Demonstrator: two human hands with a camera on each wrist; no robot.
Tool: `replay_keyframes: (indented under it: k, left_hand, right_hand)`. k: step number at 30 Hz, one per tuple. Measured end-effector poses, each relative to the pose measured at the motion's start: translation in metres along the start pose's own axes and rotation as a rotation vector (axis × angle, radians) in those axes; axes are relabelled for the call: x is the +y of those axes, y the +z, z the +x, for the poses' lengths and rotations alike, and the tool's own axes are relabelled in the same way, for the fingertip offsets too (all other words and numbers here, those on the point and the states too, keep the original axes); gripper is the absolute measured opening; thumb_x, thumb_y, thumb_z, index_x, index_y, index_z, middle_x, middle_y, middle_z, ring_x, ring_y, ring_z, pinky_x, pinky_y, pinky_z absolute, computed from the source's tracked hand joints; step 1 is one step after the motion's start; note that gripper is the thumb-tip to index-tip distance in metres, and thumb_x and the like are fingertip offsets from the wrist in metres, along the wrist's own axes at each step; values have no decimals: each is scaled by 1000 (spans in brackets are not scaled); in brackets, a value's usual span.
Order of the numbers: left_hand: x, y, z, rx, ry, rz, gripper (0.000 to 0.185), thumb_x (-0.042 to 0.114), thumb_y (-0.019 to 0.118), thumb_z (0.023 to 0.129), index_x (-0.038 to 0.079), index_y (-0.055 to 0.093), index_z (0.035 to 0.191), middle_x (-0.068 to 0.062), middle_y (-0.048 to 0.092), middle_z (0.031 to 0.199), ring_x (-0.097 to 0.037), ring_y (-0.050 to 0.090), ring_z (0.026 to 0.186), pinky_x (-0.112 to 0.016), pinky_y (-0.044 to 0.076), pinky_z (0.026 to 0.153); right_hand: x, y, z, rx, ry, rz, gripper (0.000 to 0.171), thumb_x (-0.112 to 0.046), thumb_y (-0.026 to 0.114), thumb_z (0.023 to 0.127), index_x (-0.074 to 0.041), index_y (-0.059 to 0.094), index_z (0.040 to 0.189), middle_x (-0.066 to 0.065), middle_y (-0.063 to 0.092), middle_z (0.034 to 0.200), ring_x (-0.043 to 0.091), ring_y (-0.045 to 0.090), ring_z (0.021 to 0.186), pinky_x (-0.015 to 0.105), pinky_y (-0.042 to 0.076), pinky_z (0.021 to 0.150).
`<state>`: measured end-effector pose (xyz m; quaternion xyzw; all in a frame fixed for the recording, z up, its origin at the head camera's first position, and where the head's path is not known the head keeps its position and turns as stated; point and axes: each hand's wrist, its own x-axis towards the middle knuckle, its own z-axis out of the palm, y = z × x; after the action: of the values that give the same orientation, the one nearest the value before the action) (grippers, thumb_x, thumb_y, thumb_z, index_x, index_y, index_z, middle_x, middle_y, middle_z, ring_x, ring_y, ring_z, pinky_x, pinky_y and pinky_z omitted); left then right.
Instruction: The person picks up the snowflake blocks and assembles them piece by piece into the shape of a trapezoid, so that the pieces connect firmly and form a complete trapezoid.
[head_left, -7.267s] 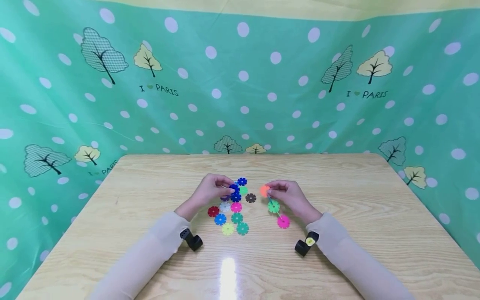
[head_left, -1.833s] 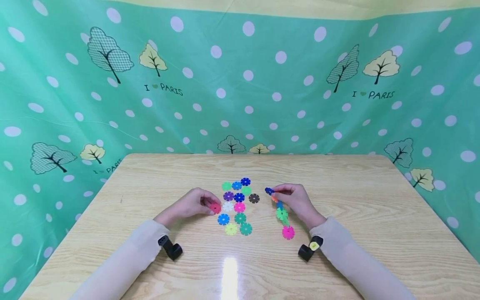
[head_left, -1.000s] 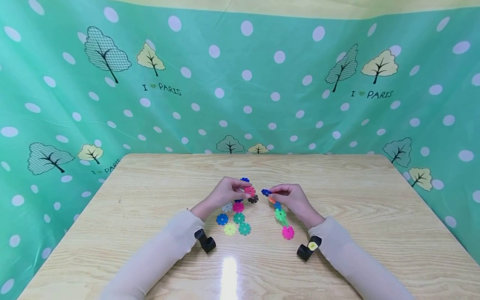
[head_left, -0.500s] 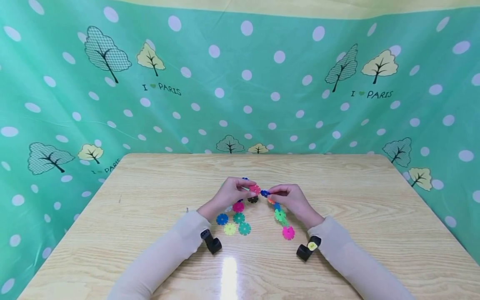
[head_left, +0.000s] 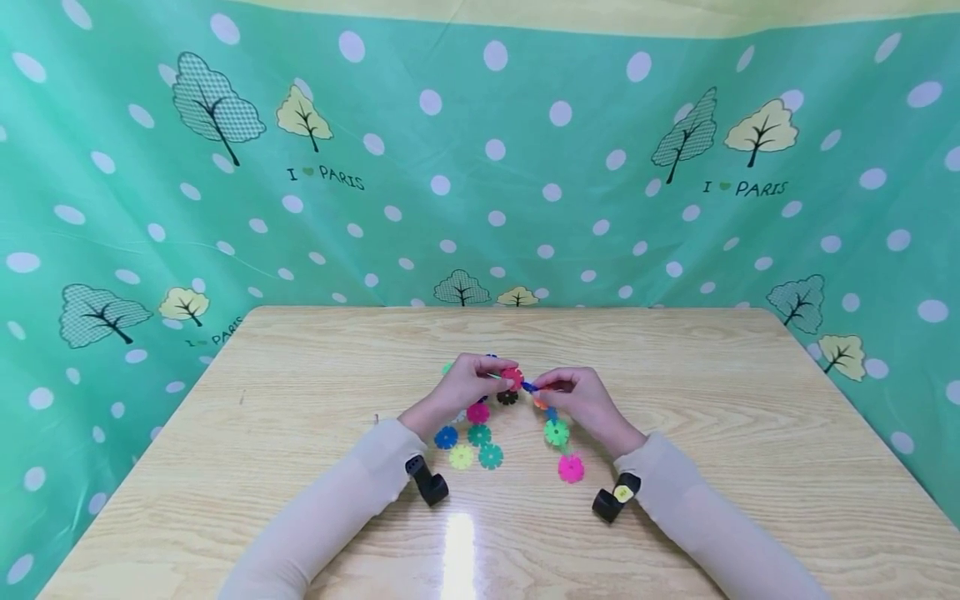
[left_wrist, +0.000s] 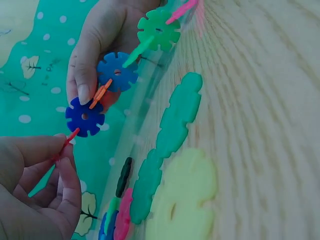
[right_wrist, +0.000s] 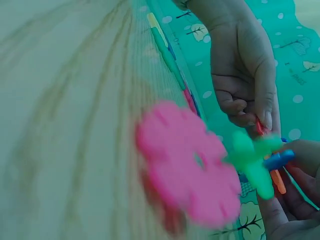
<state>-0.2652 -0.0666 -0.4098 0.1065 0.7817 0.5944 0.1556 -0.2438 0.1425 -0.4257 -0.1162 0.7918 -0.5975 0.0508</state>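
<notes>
**Red disc meets the chain's blue end**

My left hand [head_left: 467,385] pinches a red disc [head_left: 512,377] by its rim, thumb and fingers pressed on it edge-on. My right hand [head_left: 579,397] pinches the dark blue disc [left_wrist: 85,116] at the top of the chain [head_left: 557,433], which hangs from there toward the tabletop's [head_left: 720,417] near edge and ends in a pink disc [head_left: 571,468]. Both discs sit just above the middle of the tabletop, almost touching. They look light, thin and stiff, so I judge they are best held at the rim, clear of the slot. Loose discs [head_left: 471,444] lie under my left hand.
</notes>
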Motion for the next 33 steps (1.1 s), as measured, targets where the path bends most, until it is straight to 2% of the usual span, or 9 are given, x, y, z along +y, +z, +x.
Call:
replay_keyframes:
  k: [6,13,21,27,33]
  left_hand:
    - [0,2,0,12,-6,-22,30,7,64,89,3,65,118,-8,68,104,-13,59,78,-26,49,67]
    - [1,6,-2,41,10,-43,24,6,63,90,2,68,113,-9,70,99,-7,59,73,-25,50,65]
    - [3,12,-4,112,-55,-104,25,10,66,88,2,68,112,-9,71,100,-5,61,73,-20,53,67]
    - [2,14,-5,115,-89,-198,26,9,65,89,1,67,114,-11,71,98,-6,63,73,-21,53,68]
    - [1,18,-6,137,-131,-260,24,6,64,89,0,67,112,-11,71,99,-7,65,73,-19,52,65]
  right_hand:
    - [-3,3,-2,-26,-13,-47,20,-10,75,79,-1,70,97,11,68,96,17,63,83,24,51,71]
    - [-7,5,-5,11,-46,-82,13,0,70,80,1,71,93,12,69,92,15,65,78,23,54,70]
    - [-10,9,-6,82,-99,-74,5,0,71,80,1,71,86,12,70,87,15,64,77,21,54,70]
    - [-32,11,-17,80,-142,-79,5,4,69,81,9,69,82,17,69,85,9,61,75,19,52,68]
    - [-15,11,-9,93,-130,-95,5,-2,72,81,3,72,80,12,70,84,10,61,76,19,51,68]
